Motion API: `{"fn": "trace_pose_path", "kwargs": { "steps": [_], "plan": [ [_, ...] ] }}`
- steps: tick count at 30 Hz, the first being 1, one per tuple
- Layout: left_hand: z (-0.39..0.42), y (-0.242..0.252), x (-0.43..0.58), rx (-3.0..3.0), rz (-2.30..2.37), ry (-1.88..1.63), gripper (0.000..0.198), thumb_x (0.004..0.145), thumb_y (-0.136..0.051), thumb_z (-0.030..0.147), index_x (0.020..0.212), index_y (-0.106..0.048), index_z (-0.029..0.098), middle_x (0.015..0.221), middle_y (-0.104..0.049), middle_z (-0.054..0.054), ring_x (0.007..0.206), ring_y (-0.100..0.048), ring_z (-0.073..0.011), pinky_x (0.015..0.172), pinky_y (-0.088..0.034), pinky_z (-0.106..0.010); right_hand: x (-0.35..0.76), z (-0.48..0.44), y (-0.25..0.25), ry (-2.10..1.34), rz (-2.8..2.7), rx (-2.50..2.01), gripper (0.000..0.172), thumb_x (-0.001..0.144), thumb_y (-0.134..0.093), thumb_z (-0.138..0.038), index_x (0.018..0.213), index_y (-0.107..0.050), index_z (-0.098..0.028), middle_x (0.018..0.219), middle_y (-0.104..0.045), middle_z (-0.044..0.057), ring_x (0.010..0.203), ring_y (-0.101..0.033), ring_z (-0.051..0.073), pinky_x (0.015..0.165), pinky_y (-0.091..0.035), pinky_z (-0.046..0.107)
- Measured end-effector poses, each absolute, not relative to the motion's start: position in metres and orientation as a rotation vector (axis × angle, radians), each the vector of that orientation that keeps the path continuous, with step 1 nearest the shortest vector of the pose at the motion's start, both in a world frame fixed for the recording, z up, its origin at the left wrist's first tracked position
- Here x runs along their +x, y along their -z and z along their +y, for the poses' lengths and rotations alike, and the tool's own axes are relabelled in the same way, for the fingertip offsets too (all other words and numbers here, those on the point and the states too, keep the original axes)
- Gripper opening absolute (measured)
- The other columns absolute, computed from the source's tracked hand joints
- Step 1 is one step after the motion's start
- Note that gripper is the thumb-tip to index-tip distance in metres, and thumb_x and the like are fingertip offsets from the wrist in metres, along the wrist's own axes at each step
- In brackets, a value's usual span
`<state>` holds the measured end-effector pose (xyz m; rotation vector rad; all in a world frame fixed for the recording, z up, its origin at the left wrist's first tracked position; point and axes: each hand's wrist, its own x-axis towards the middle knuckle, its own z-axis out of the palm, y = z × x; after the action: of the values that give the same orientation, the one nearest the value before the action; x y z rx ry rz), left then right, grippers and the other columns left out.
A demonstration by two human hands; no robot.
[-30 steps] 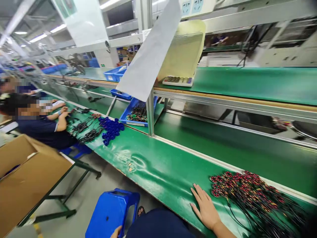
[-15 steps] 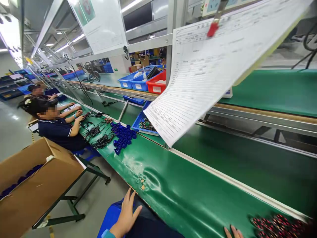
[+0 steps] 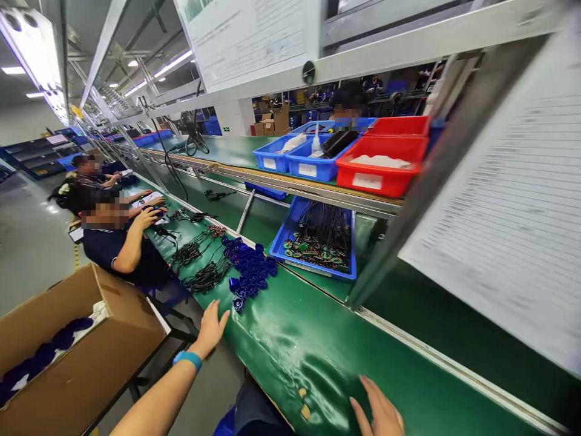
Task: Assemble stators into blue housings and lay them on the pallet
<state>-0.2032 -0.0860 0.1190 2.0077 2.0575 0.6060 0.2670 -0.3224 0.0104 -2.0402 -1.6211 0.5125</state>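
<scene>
My left hand (image 3: 211, 327), with a blue band on its wrist, stretches out flat over the near edge of the green belt (image 3: 318, 339), fingers apart and holding nothing. It is closest to a heap of small blue parts (image 3: 249, 271) lying on the belt just beyond its fingertips. My right hand (image 3: 380, 413) rests open on the belt at the bottom of the view, fingers spread, nothing in it.
Bundles of black wires (image 3: 200, 260) lie past the blue heap. A blue tray (image 3: 320, 242) of wired parts sits below a shelf with blue and red bins (image 3: 384, 158). A cardboard box (image 3: 68, 357) stands at left. Two seated people (image 3: 113, 236) work further along. A hanging paper sheet (image 3: 512, 230) fills the right.
The view has swung left along the line. My left hand left the blue stool and reached out to the belt edge near the blue parts. The red-and-black wire bundle has gone out of view.
</scene>
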Motion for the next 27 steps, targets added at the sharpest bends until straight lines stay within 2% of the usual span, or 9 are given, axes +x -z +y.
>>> {"fn": "trace_pose_path", "kwargs": {
  "steps": [3, 5, 9, 12, 16, 18, 21, 25, 27],
  "plan": [
    [-0.003, -0.123, -0.248, 2.042, 2.003, -0.619, 0.052, 0.093, -0.045, 0.043, 0.134, -0.054, 0.013, 0.135, -0.062, -0.020, 0.131, -0.056, -0.0350, 0.113, -0.043, -0.058, 0.189, -0.240, -0.028, -0.530, -1.673, -1.949, 0.055, 0.095, -0.046, -0.056, 0.137, -0.060, -0.023, 0.138, -0.063, 0.013, 0.126, -0.061, 0.035, 0.098, -0.056, 0.050],
    [0.042, -0.117, -0.270, 2.072, 1.912, -0.587, 0.048, 0.093, -0.045, 0.038, 0.133, -0.055, 0.013, 0.132, -0.065, -0.018, 0.126, -0.060, -0.0320, 0.110, -0.047, -0.055, 0.128, -0.186, -0.040, -0.522, -1.698, -1.890, 0.050, 0.095, -0.048, -0.052, 0.134, -0.062, -0.022, 0.134, -0.066, 0.012, 0.123, -0.063, 0.034, 0.099, -0.057, 0.048],
    [0.089, -0.115, -0.293, 2.125, 1.665, -0.486, 0.047, 0.090, -0.047, 0.021, 0.136, -0.053, 0.015, 0.138, -0.061, -0.014, 0.129, -0.058, -0.0258, 0.113, -0.047, -0.046, 0.002, -0.076, -0.078, -0.660, -1.814, -1.777, 0.044, 0.095, -0.047, -0.029, 0.134, -0.061, -0.014, 0.131, -0.066, 0.013, 0.122, -0.063, 0.030, 0.105, -0.053, 0.043],
    [0.102, -0.148, -0.298, 2.218, 1.500, -0.385, 0.051, 0.083, -0.045, 0.008, 0.134, -0.055, 0.013, 0.134, -0.062, -0.015, 0.128, -0.058, -0.0261, 0.113, -0.047, -0.046, -0.068, 0.012, -0.106, -0.680, -1.985, -1.803, 0.050, 0.088, -0.046, -0.012, 0.135, -0.060, -0.014, 0.135, -0.063, 0.013, 0.123, -0.058, 0.027, 0.109, -0.046, 0.043],
    [0.134, -0.209, -0.309, 2.370, 1.311, -0.246, 0.047, 0.083, -0.045, 0.005, 0.126, -0.060, 0.015, 0.125, -0.066, -0.014, 0.117, -0.062, -0.0279, 0.104, -0.052, -0.047, -0.115, 0.103, -0.115, -0.532, -2.136, -2.042, 0.056, 0.088, -0.048, -0.011, 0.143, -0.053, -0.013, 0.142, -0.054, 0.017, 0.123, -0.052, 0.029, 0.105, -0.043, 0.043],
    [0.161, -0.226, -0.318, 2.421, 1.317, -0.209, 0.041, 0.084, -0.044, 0.005, 0.120, -0.062, 0.013, 0.120, -0.067, -0.015, 0.113, -0.063, -0.0288, 0.100, -0.053, -0.047, -0.127, 0.129, -0.109, -0.494, -2.158, -2.107, 0.060, 0.087, -0.047, -0.008, 0.147, -0.048, -0.012, 0.144, -0.051, 0.019, 0.124, -0.050, 0.030, 0.103, -0.042, 0.044],
    [0.205, -0.225, -0.334, 2.525, 1.361, -0.167, 0.041, 0.082, -0.045, 0.004, 0.119, -0.062, 0.009, 0.122, -0.066, -0.018, 0.118, -0.061, -0.0310, 0.103, -0.051, -0.049, -0.140, 0.148, -0.095, -0.452, -2.197, -2.184, 0.062, 0.086, -0.043, -0.001, 0.147, -0.048, -0.012, 0.144, -0.051, 0.023, 0.124, -0.049, 0.031, 0.101, -0.041, 0.046],
    [0.252, -0.189, -0.351, 2.766, 1.324, -0.072, 0.049, 0.083, -0.044, 0.002, 0.129, -0.059, 0.008, 0.134, -0.060, -0.022, 0.130, -0.054, -0.0341, 0.110, -0.045, -0.053, -0.146, 0.157, -0.083, -0.409, -2.274, -2.190, 0.053, 0.093, -0.037, -0.003, 0.142, -0.053, -0.014, 0.140, -0.054, 0.022, 0.121, -0.051, 0.030, 0.098, -0.042, 0.046],
    [0.274, -0.168, -0.354, 2.895, 1.200, -0.020, 0.052, 0.087, -0.040, 0.001, 0.137, -0.055, 0.008, 0.146, -0.051, -0.024, 0.142, -0.043, -0.0345, 0.115, -0.038, -0.053, -0.143, 0.160, -0.081, -0.389, -2.306, -2.177, 0.050, 0.096, -0.035, -0.005, 0.141, -0.055, -0.013, 0.135, -0.057, 0.022, 0.118, -0.052, 0.029, 0.097, -0.043, 0.046]
  ]
}}
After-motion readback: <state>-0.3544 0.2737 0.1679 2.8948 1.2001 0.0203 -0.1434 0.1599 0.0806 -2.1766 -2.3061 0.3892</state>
